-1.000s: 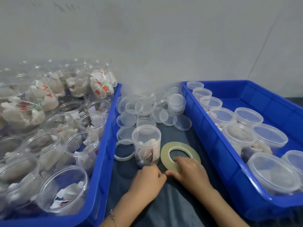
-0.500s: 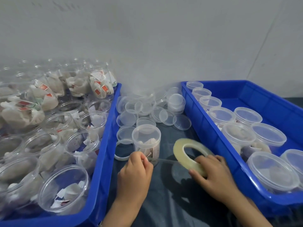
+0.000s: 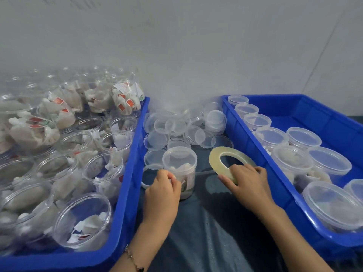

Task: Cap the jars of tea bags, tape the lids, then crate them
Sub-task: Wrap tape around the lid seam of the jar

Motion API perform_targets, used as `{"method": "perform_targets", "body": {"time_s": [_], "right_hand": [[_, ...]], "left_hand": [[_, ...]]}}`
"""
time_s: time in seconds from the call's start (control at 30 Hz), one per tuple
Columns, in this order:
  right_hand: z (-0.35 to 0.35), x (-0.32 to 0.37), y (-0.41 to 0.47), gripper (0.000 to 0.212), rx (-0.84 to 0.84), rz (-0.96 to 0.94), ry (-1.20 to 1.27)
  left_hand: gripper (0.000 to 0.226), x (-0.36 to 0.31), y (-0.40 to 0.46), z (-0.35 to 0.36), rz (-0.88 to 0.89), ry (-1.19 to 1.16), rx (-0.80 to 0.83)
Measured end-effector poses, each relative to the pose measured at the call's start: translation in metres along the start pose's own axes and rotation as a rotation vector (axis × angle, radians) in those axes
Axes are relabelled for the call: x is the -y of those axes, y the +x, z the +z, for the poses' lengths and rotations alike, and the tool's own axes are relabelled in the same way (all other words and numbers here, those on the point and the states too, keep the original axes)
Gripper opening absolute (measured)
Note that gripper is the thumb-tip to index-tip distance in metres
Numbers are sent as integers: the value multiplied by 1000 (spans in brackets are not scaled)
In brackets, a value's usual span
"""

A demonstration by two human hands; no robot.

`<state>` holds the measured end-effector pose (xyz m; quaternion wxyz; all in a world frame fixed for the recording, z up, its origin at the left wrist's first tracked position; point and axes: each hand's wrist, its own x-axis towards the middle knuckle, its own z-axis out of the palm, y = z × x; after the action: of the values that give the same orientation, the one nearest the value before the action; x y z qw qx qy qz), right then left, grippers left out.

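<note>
Jar [image 3: 179, 165] capped, tea bags inside; L fingers [image 3: 170, 176] seemingly pinch tape end, R grip tape roll [image 3: 225, 160].

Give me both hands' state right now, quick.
Left hand: pinches the tape's free end against the capped jar.
Right hand: grips the tape roll, tilted up off the table.
</note>
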<state>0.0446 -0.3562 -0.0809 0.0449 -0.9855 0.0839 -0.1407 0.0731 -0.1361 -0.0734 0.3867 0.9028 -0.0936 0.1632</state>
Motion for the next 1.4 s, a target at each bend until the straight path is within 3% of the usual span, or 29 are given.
{"method": "perform_targets", "body": {"time_s": [0.33, 0.5, 0.6, 0.73, 0.83, 0.97, 1.13, 1.2, 1.33, 1.4], "right_hand": [[5, 1, 11, 46, -6, 10, -46], [6, 4, 15, 45, 16, 15, -4], [6, 5, 15, 45, 24, 16, 10], [5, 5, 14, 46, 28, 12, -27], [2, 5, 15, 47, 34, 8, -39], [-3, 6, 14, 47, 16, 17, -126], [-8, 10, 12, 55, -42, 22, -170], [-10, 10, 11, 56, -18, 16, -182], [-11, 11, 13, 58, 7, 20, -197], [-11, 11, 15, 56, -7, 18, -193]], "left_hand": [[10, 6, -1, 0, 107, 27, -80], [49, 19, 0, 3, 334, 157, -367], [68, 21, 7, 3, 388, 277, -340], [59, 14, 11, 3, 361, 285, -174], [50, 13, 12, 2, 339, 183, -148], [49, 6, 13, -2, 235, 22, -99], [56, -3, 7, -4, 179, 88, -9], [70, -14, 5, -2, 127, 3, -56], [127, -22, 16, 12, -163, -90, 37], [134, -15, 20, 20, -202, -181, 69]]}}
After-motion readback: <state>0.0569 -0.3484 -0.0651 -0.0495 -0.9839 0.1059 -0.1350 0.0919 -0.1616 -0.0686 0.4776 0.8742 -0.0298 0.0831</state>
